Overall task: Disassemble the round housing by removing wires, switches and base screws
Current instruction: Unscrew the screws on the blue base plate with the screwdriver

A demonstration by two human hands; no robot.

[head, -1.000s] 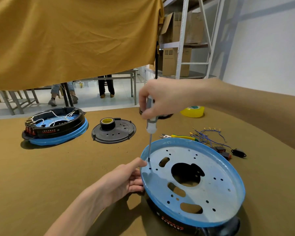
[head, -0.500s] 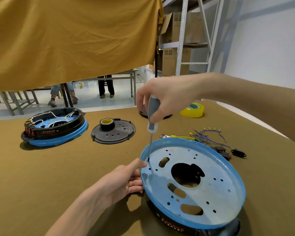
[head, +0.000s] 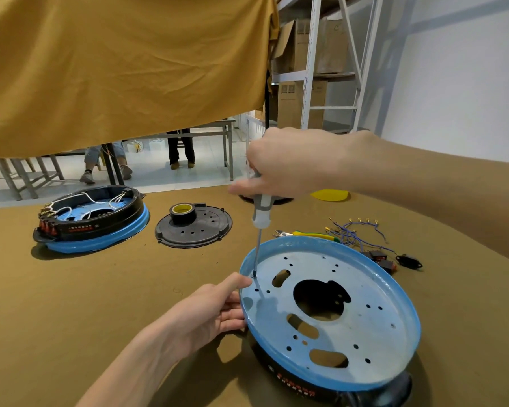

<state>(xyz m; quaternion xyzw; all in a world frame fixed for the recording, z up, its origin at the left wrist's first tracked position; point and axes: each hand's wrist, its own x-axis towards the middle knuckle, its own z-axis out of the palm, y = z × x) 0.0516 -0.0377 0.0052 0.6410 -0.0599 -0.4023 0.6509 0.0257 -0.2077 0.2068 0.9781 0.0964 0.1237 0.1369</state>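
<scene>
The round housing (head: pixel 350 324) lies base-up on the desk (head: pixel 100 304) near its front edge, its blue-rimmed plate tilted toward the camera. The left hand (head: pixel 209 312) grips the rim, thumb over the edge, while the right hand (head: pixel 288 163) is clamped round a screwdriver (head: pixel 260 221) whose tip meets the plate beside that thumb. Behind lie loose wires (head: pixel 353 230), switches (head: pixel 379 259), a black cover (head: pixel 194 227) and a second housing (head: pixel 91 218).

Two round housings (head: pixel 329 312) (head: pixel 91 218), one black lid (head: pixel 194 230), one tape roll (head: pixel 182 212), one screwdriver (head: pixel 260 227), one wire bunch (head: pixel 353 230), two hands (head: pixel 209 315) (head: pixel 288 163).
</scene>
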